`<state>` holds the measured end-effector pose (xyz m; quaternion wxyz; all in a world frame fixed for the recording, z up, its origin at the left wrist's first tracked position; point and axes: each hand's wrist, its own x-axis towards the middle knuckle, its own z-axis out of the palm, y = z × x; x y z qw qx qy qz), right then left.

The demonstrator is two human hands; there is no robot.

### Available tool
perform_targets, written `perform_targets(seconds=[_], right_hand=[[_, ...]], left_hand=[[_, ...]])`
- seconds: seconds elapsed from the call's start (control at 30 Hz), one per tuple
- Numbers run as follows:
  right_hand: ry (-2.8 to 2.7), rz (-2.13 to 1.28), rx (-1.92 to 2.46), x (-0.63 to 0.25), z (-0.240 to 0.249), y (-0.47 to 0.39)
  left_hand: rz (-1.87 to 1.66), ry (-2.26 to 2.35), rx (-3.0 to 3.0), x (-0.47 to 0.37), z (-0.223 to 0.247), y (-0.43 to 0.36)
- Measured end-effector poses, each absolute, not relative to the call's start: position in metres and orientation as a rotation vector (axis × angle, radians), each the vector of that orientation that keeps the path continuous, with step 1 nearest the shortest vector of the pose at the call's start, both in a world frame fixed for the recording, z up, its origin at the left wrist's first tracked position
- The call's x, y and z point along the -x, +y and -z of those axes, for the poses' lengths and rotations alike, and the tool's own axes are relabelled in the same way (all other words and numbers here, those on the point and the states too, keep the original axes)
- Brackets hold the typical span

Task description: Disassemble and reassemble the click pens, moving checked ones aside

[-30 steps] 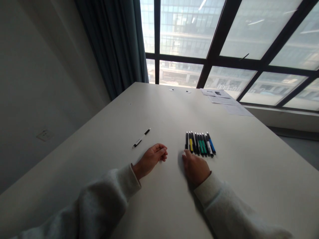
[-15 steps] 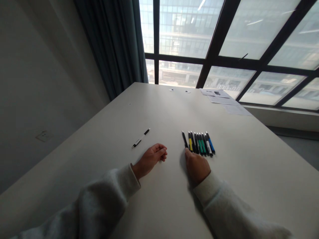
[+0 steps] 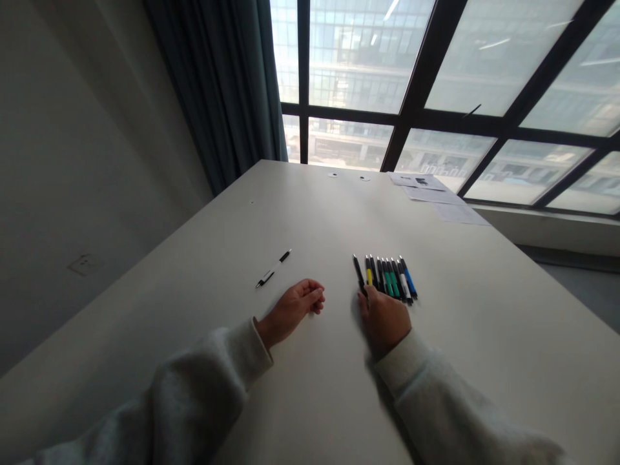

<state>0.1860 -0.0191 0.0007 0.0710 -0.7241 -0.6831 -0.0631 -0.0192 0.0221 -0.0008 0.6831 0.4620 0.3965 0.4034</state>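
Note:
My left hand (image 3: 293,309) rests on the white table, fingers curled together with nothing visible in them. Beyond it, at the upper left, a white and black pen (image 3: 274,268) lies slanted by itself. My right hand (image 3: 385,320) has its thumb and forefinger around the near end of a black pen (image 3: 358,270), which lies flat at the left of a row. Beside that pen are a yellow-banded pen (image 3: 369,274), several dark and green-banded pens (image 3: 388,278), a white-banded pen (image 3: 405,283) and a blue pen (image 3: 407,278). My right hand hides the near ends of some of them.
Sheets of paper (image 3: 431,194) lie at the table's far right. Two small white pieces, one of them a round-looking scrap (image 3: 365,178), are near the far edge. A dark curtain (image 3: 232,97) and a large window (image 3: 358,64) stand behind the table (image 3: 310,219).
My right thumb and forefinger have shifted slightly around the black pen's near end, the forefinger now visible over the row. My left hand and the pens look essentially unmoved.

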Motion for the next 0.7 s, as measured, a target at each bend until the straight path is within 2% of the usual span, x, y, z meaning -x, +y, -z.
perform_targets(seconds=[0.7], right_hand=[[-1.964,0.135,2.257,-0.1877,-0.0034,-0.0111]], left_hand=[[-0.893,0.896,-1.079,0.0200,0.0035,0.0238]])
